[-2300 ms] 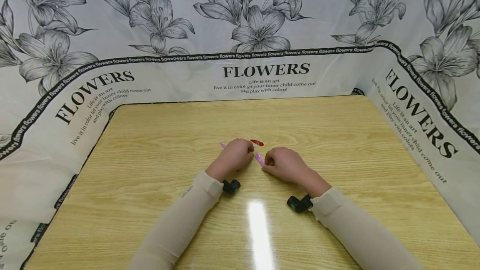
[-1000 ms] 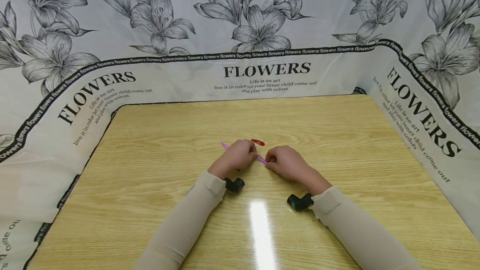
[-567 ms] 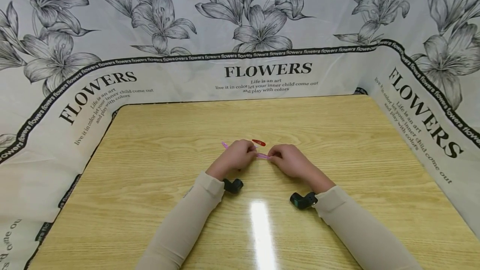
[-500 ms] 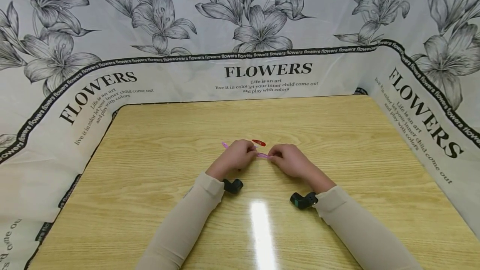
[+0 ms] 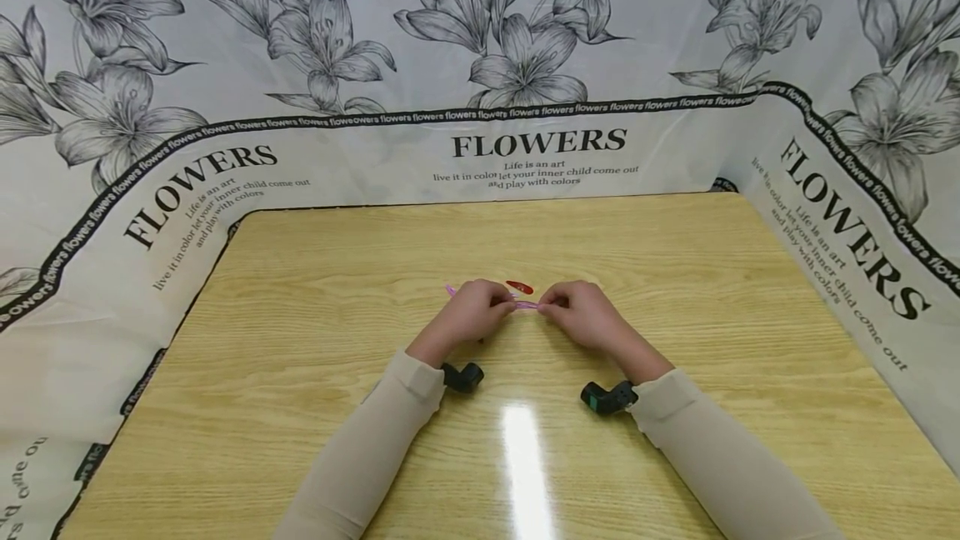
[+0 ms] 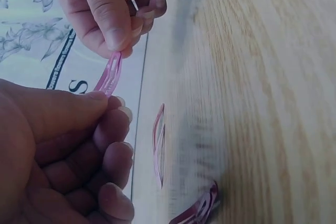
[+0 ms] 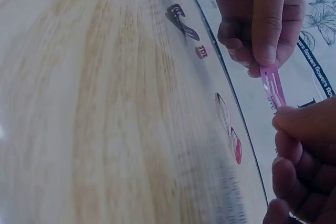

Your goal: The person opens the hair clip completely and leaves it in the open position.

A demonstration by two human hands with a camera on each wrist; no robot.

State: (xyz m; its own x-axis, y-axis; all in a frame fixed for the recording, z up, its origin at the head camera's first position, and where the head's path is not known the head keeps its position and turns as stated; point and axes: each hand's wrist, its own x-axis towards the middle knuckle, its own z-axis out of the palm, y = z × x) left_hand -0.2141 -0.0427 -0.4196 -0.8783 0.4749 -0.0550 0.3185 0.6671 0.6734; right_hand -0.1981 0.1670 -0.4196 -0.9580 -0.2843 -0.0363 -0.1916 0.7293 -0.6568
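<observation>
A pink snap hair clip (image 5: 527, 304) is stretched between both hands just above the table. My left hand (image 5: 480, 311) pinches one end between thumb and forefinger; my right hand (image 5: 585, 315) pinches the other end the same way. The clip's slotted metal arms show in the left wrist view, where the pink snap clip (image 6: 110, 74) stands between the fingertips. Just beyond the hands lies a red hair clip (image 5: 519, 287). Part of another pink clip (image 5: 450, 290) shows left of my left hand, which hides the rest.
The wood-grain table (image 5: 360, 257) is bordered by a white flower-printed cloth (image 5: 345, 165) at the back and sides. In the right wrist view, a dark purple clip (image 7: 185, 26), a small pink claw-like piece (image 7: 201, 51) and a pink-red clip (image 7: 238, 150) lie on the tabletop.
The pink snap clip, earlier slanting from my right fingers with my left hand apart from it, is now level and pinched at both ends. My right hand has moved slightly farther forward.
</observation>
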